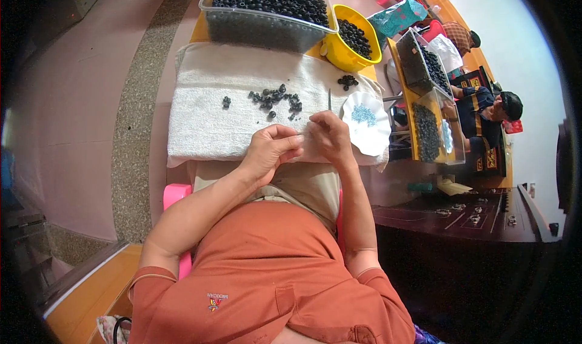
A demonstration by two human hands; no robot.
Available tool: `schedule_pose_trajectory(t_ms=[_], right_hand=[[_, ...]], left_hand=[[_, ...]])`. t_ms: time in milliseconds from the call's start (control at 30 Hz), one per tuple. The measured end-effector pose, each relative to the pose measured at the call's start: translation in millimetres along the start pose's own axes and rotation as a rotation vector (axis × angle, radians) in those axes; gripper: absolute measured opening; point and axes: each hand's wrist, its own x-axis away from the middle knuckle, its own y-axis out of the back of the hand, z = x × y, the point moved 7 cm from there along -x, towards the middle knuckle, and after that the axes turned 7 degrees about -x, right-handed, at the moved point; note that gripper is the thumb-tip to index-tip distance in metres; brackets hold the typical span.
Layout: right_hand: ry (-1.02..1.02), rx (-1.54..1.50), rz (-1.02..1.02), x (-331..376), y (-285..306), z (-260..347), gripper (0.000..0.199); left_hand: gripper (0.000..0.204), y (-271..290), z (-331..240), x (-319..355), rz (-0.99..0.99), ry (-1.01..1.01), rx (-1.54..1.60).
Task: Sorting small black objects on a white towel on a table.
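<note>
dark beads [276,99] | small, round, loose cluster | on white towel [206,101], just beyond both hands

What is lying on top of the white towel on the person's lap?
On the white towel lie a cluster of dark beads, a smaller pile, a thin needle and a white scalloped dish. Both hands cover part of its near edge.
</note>
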Motion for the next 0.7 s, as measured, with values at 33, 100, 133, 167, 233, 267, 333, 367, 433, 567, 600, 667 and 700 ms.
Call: schedule_pose_trajectory(t_ms=[33,100,133,167,233,267,333,367,433,567,600,667,700], right_hand=[[0.0,0.0,0.0,0.3,-0.1,-2.6,0.012],[0.035,-0.13,0.018,0.9,-1.0,-5.5,0.008],[0.035,-0.13,0.017,1.3,-1.1,-7.4,0.008],[0.004,-0.173,0.018,1.6,-1.5,-11.0,0.007],[-0.026,-0.216,0.018,2.2,-1.3,-14.8,0.007],[-0.061,-0.308,0.029,2.7,-2.2,-17.6,0.006],[-0.095,-0.4,0.039,3.5,-2.2,-19.9,0.005],[-0.122,-0.426,0.049,3.8,-2.4,-21.0,0.005],[-0.148,-0.452,0.059,4.2,-3.2,-20.0,0.006],[-0.173,-0.542,0.109,6.2,-10.3,-15.6,0.008],[-0.149,-0.529,0.119,6.6,-10.6,-14.6,0.009],[-0.171,-0.514,0.119,7.5,-8.9,-18.7,0.009],[-0.193,-0.499,0.119,7.8,-8.7,-20.5,0.01]], left_hand=[[0.009,0.0,0.1,-0.1,-0.002,-0.002,-0.004],[0.009,-0.2,-0.1,0.2,-0.004,-0.004,-0.009],[0.009,-0.6,-0.5,0.6,-0.004,-0.001,-0.009],[0.01,-0.8,-0.6,0.9,-0.004,0.002,-0.008],[0.01,-0.6,0.3,0.6,-0.009,0.003,-0.012],[0.01,0.0,0.6,0.5,-0.015,0.003,-0.015],[0.01,0.1,0.7,0.3,-0.011,0.003,-0.013],[0.01,-0.2,0.7,0.2,-0.007,0.003,-0.01],[0.009,-1.4,-0.9,1.4,-0.01,0.003,-0.021],[0.009,-1.8,-0.8,1.2,-0.004,0.004,-0.023],[0.009,-2.5,-1.2,1.5,-0.003,0.004,-0.023],[0.009,-3.5,-2.8,2.6,-0.006,-0.001,-0.037],[0.009,-3.1,-2.3,2.3,-0.007,-0.001,-0.037]])
